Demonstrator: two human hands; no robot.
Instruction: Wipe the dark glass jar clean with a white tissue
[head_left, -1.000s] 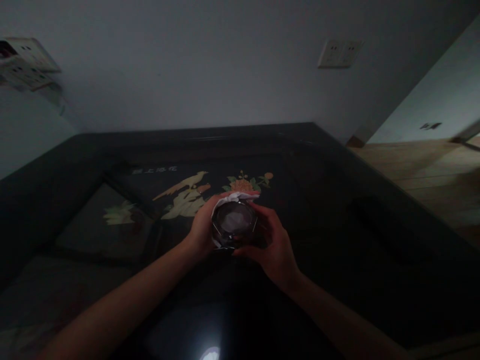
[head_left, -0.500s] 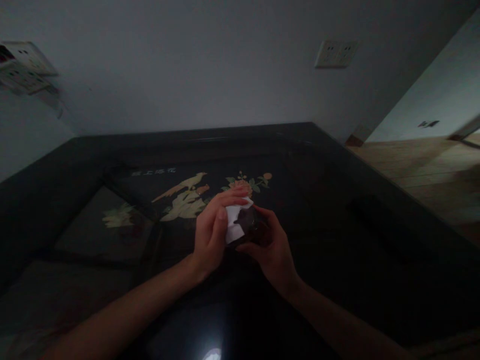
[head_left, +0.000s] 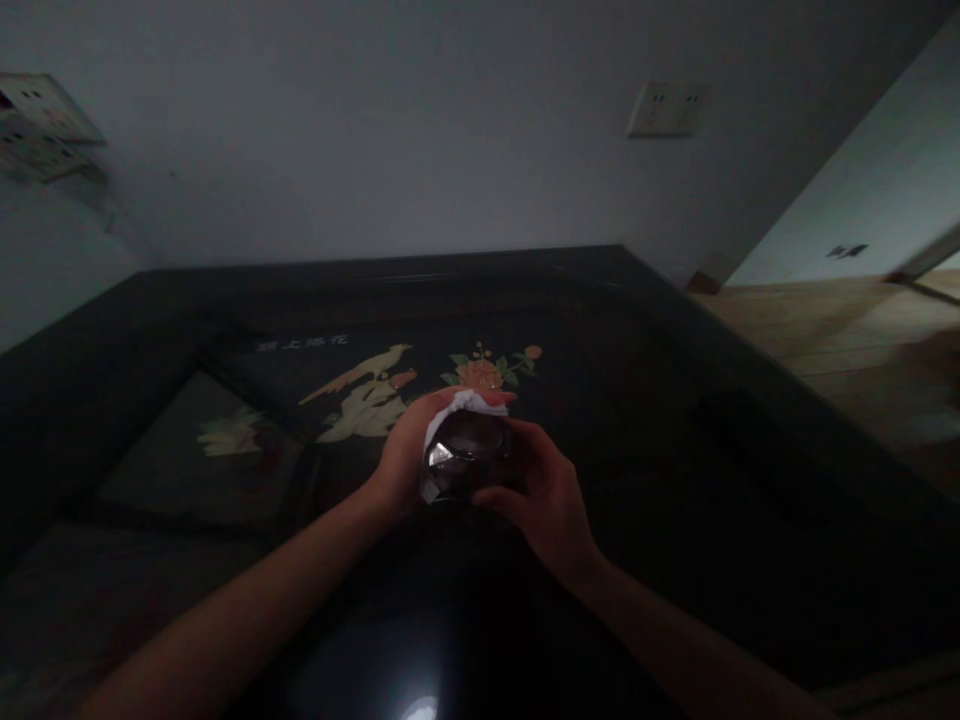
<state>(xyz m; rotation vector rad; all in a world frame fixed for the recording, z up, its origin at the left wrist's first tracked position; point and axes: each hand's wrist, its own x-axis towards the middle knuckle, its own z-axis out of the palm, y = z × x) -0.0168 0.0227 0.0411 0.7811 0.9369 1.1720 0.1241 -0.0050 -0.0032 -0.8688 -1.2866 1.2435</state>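
Note:
A dark, shiny object with a rounded rim and glass-like facets (head_left: 466, 455) is between my two hands, above the black table; its exact kind is hard to make out in the dim light. My right hand (head_left: 553, 492) grips it from the right, thumb below and fingers curled round the far side. On the left, my left hand (head_left: 403, 458) wraps a white tissue (head_left: 471, 402) round the object's far and left side. Most of the left fingers are hidden behind the tissue and the object.
The glossy black table (head_left: 637, 560) bears an inlaid bird (head_left: 364, 370) and a flower picture (head_left: 480, 374). A dark long shape (head_left: 750, 440) lies at the right. Wall sockets (head_left: 669, 108) are on the wall behind, with more at the far left.
My left hand and the tissue have moved from over the object's face to its far left side. More of the shiny object shows, turned toward me. The right hand stays put.

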